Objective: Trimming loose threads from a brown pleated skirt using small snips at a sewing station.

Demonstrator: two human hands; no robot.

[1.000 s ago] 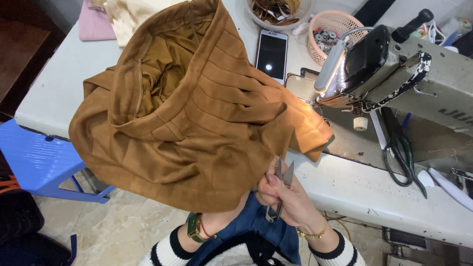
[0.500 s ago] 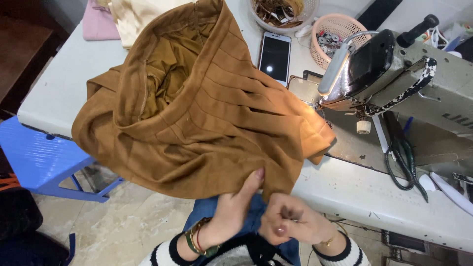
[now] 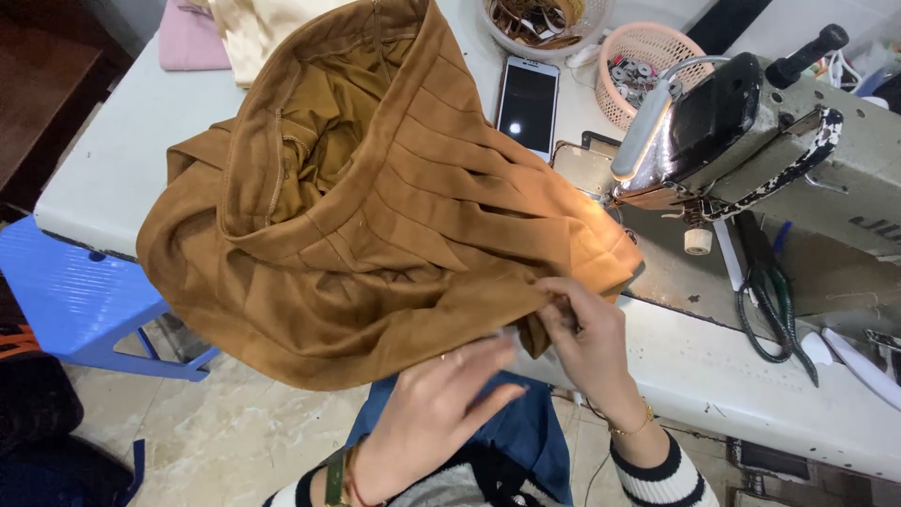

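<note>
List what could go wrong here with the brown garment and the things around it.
Most of the brown garment hangs past the table edge, so it may slide toward the floor. The right hand pinches its hem close to the sewing machine needle area; fabric might snag there. Its folds could also sweep the phone.

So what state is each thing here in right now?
Brown pleated garment: bunched, draped over the table edge.
Right hand: pinching the garment's hem.
Left hand: fingers extended, under the hem.
Phone: flat, screen dark.
Pink basket: upright, holding small parts.
Scissors: lying on the machine bed.
</note>
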